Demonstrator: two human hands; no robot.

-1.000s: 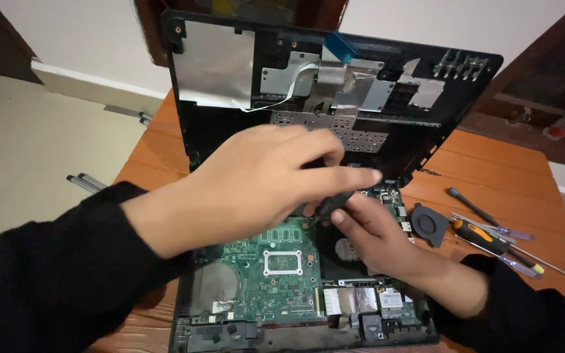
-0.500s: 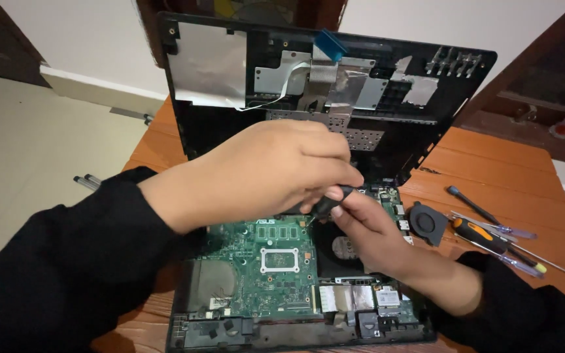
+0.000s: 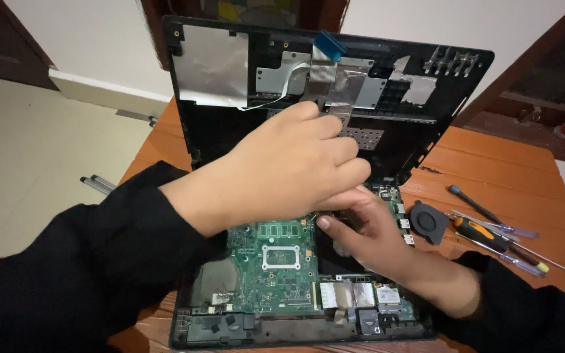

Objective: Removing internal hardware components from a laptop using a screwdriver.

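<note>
Laptop [image 3: 335, 85]: one, opened, on the wooden surface [image 3: 492, 163]; lid panel upright, base long axis left-right.
Green board [image 3: 276, 268]: one, inside base.
Fan [image 3: 428, 221]: one, right of base.
Screwdrivers [image 3: 492, 235]: about four, pointing right.
Left hand [image 3: 289, 167]: fingers curled, grip hidden.
Right hand [image 3: 367, 235]: fingers bent on the base; grip hidden.

sleeves: long, black, plain fabric | left hand [image 3: 289, 170]: bare | right hand [image 3: 367, 238]: bare
</note>
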